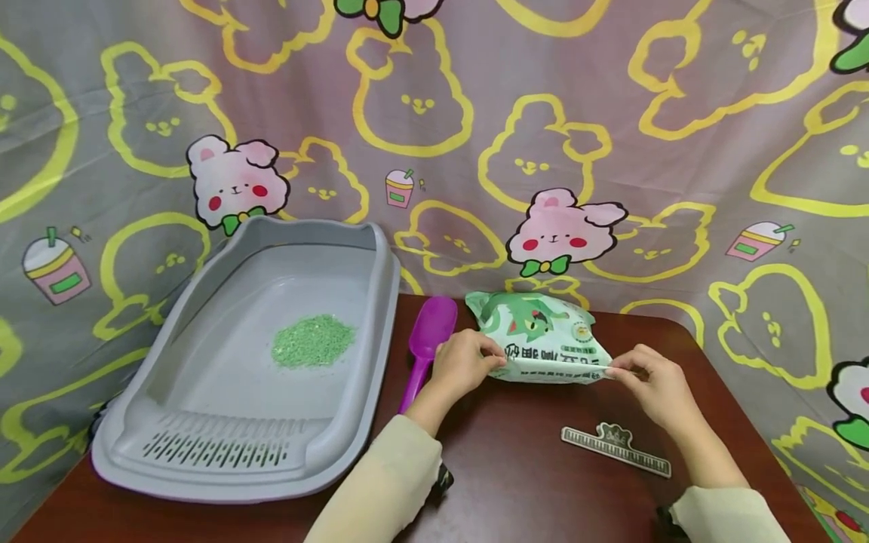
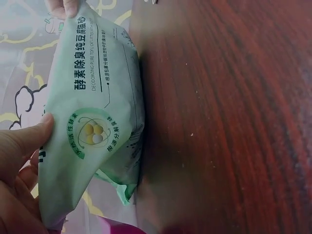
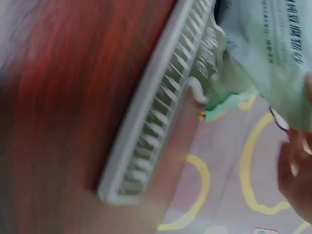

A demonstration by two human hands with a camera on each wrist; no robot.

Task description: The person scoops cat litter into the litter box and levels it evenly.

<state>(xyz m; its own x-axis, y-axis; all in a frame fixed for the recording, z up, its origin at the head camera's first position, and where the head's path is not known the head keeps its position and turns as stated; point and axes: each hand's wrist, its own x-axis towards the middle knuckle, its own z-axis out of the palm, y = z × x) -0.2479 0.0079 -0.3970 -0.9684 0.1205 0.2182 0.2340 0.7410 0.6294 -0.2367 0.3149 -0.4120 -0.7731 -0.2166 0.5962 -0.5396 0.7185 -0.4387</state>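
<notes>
A pale green printed bag (image 1: 541,337) lies on the dark wooden table (image 1: 516,467), its open edge towards me. My left hand (image 1: 463,363) pinches the bag's left near corner, and the left wrist view shows the thumb (image 2: 27,139) pressed on the bag (image 2: 95,122). At the other near corner my right hand (image 1: 653,381) pinches the bag's edge. The right wrist view is blurred; it shows the bag (image 3: 273,46) and part of that hand (image 3: 295,170). A grey toothed sealing clip (image 1: 615,448) (image 3: 161,112) lies on the table just in front of my right hand.
A grey litter tray (image 1: 366,392) with a small heap of green granules (image 1: 313,341) fills the table's left side. A purple scoop (image 1: 425,343) lies between the tray and the bag. A rabbit-patterned cloth (image 1: 475,113) hangs behind.
</notes>
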